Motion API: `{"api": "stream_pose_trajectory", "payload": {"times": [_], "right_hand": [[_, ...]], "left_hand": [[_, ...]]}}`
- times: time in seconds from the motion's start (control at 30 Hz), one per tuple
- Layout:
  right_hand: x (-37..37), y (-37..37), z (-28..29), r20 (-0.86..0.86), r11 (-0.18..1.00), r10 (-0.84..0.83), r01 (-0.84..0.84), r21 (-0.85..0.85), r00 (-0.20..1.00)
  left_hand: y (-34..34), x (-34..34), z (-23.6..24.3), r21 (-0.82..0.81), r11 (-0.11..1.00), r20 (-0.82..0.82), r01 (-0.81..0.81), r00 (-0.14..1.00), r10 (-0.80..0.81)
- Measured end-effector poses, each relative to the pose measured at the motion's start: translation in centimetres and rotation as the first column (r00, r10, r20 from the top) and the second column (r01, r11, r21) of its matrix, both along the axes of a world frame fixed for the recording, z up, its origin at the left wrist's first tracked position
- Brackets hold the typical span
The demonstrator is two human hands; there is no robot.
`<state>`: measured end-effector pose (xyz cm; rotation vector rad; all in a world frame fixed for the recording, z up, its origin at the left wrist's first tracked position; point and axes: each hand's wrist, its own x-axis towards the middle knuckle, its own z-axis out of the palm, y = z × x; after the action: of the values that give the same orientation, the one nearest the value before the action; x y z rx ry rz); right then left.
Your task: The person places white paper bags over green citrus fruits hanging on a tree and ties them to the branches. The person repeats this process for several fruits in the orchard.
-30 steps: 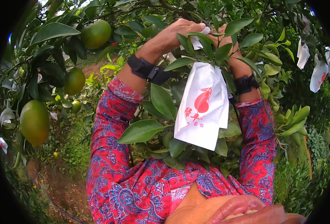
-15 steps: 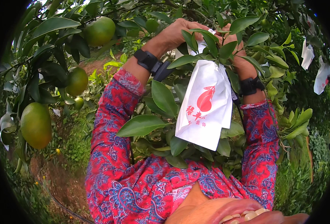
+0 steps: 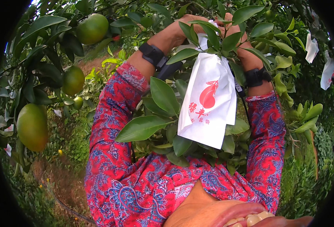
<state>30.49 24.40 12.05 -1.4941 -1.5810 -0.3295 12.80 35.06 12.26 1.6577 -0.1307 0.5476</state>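
Both my hands are raised among the leaves at the top, close together. My left hand bends inward with its fingers closed at a twist of white paper, which looks like the neck of a fruit bag. From the other side my right hand meets it, fingers curled in at the same paper; leaves cover part of both hands. Just below hangs a white paper fruit bag with a red fruit print, its lower end loose. Whether this bag and the pinched paper are one piece, I cannot tell.
Green-yellow citrus fruits hang on branches at the left. More white bags hang at the far right. Broad leaves surround the bag, and a dark hose runs along the ground at lower left.
My hands stay together at the paper and sit slightly higher in the picture. The hanging bag has shifted up a little, while the fruits at the left have moved slightly left.
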Motion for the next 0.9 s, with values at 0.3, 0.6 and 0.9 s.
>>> {"api": "stream_pose_trajectory", "payload": {"times": [0.3, 0.6, 0.9], "right_hand": [[-1.9, -1.9, 1.2, 0.085, 0.988, 0.046, -0.033, -0.15, 0.995], [0.6, -1.7, -1.2, -0.004, 0.999, -0.01, 0.01, -0.042, 1.0], [0.0, -2.1, -0.4, 0.123, 0.937, 0.277, -0.296, 0.185, 0.953]], "left_hand": [[0.4, 0.3, 0.1, 0.079, 0.997, -0.119, -0.004, 0.993, 0.013], [0.8, 1.6, -0.4, -0.261, 0.924, 0.087, 0.278, 0.96, -0.265], [0.5, 0.7, 0.0, -0.281, 0.936, 0.158, 0.211, 0.972, -0.172]]}}
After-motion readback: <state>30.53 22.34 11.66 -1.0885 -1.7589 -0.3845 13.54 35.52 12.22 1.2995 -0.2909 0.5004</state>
